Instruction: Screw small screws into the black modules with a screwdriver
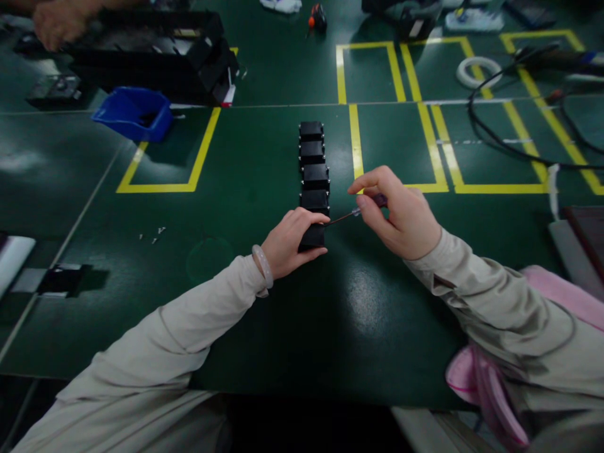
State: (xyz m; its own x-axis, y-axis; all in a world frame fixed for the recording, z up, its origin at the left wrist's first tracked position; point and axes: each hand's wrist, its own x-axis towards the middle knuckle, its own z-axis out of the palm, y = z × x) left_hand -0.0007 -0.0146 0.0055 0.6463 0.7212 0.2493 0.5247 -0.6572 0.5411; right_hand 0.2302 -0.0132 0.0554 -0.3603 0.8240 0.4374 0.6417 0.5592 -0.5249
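Several small black blocks with silvery screws along their sides stand in a row on the green table (264,340), running away from me. My left hand (293,242) grips the nearest black block (312,238), thumb on the near side and fingers over the far side. A pale bracelet circles that wrist. In my right hand (399,211) is a thin screwdriver (355,212), pinched by its dark handle. Its shaft points left, and the tip reaches the right side of the held block, close to my left fingertips. Beyond it sits another black block (314,200), apart from my hands.
Loose screws (159,231) lie to the left. A blue bin (136,114) stands by black cases (155,56), where another person's hand (59,25) shows. Yellow tape (358,141) marks rectangles at right. A black cable (500,141) and a white tape roll (479,72) lie far right.
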